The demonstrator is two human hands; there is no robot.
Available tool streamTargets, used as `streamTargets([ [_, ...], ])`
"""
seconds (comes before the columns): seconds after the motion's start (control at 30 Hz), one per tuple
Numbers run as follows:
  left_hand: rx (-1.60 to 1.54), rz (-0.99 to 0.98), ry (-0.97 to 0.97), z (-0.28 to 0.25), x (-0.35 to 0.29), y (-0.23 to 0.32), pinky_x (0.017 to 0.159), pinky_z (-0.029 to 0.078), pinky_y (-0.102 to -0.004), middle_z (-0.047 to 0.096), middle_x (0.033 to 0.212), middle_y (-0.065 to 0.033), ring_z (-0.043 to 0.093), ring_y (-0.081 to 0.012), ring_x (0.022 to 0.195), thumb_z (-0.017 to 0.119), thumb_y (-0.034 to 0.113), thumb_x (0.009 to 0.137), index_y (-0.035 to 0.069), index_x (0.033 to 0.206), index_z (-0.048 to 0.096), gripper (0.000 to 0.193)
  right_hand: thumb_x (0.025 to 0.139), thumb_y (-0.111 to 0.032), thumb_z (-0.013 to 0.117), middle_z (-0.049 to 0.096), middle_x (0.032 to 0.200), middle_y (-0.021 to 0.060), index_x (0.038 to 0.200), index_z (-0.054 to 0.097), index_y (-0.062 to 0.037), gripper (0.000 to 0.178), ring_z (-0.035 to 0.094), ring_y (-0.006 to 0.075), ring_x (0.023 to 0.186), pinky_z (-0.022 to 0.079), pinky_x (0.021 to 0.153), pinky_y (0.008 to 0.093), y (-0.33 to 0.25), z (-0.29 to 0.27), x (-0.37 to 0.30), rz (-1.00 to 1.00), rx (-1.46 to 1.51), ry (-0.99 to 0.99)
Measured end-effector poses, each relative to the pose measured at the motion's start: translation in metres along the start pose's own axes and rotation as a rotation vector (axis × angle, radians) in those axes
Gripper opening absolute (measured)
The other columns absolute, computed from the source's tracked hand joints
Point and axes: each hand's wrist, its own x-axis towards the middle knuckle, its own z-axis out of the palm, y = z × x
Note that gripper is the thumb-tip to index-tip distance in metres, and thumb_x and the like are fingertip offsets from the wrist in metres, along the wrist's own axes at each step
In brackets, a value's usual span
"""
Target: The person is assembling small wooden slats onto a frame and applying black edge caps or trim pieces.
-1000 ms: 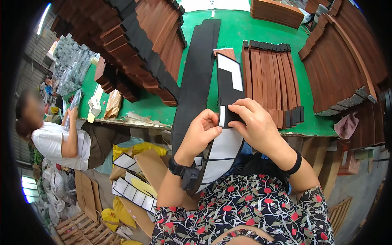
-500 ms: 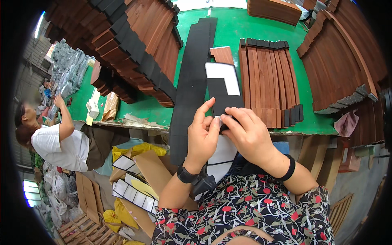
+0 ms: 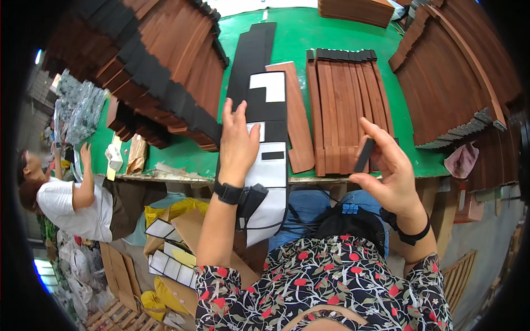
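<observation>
My left hand (image 3: 238, 148) lies on a long strip of white backing (image 3: 264, 172) with black foam pieces (image 3: 276, 131) on part of it. Its fingers are stretched out. The strip hangs over the table's front edge toward me. Raised to the right, my right hand (image 3: 392, 175) pinches a small flat black foam piece (image 3: 364, 156) between its fingers. A single reddish-brown wooden slat (image 3: 298, 124) lies beside the strip, partly under it. Farther back, a long black sheet (image 3: 249, 69) lies on the table, partly covered by the strip.
A row of brown slats with black ends (image 3: 348, 107) stands on the green table (image 3: 292, 34). Tall slat stacks rise at left (image 3: 182, 71) and right (image 3: 455, 83). A pink cloth (image 3: 462, 161) hangs at the front edge. Another person (image 3: 72, 198) works at left, above cardboard and strip scraps.
My hands have parted: the left has moved left onto the strip, the right has swung right with a black foam piece. The strip has shifted left, uncovering more of the brown slat.
</observation>
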Motion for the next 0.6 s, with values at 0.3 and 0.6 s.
streamTargets([
  [0.3,-0.758,0.195,-0.580,-0.034,-0.055,0.120,0.089,0.054,-0.0381,0.069,0.109,-0.0172,0.069,-0.0332,0.102,0.078,0.022,0.089,-0.001,0.114,0.064,0.038,0.068,0.001,0.088,0.067,0.108,0.0142,0.125,0.057,-0.0018,0.065,0.067,0.0318,0.095,0.054,0.083,0.0424,0.005,-0.015,-0.031,-0.232,-0.237,-0.112],
  [0.6,-0.782,0.190,-0.645,-0.002,-0.066,0.134,0.070,0.047,-0.0367,0.060,0.083,-0.0098,0.060,-0.0261,0.077,0.073,0.018,0.092,0.002,0.092,0.059,0.021,0.064,-0.001,0.087,0.061,0.119,0.0141,0.127,0.065,-0.0031,0.067,0.062,0.0311,0.100,0.054,0.084,0.0400,0.011,-0.015,-0.036,-0.188,-0.430,-0.038],
])
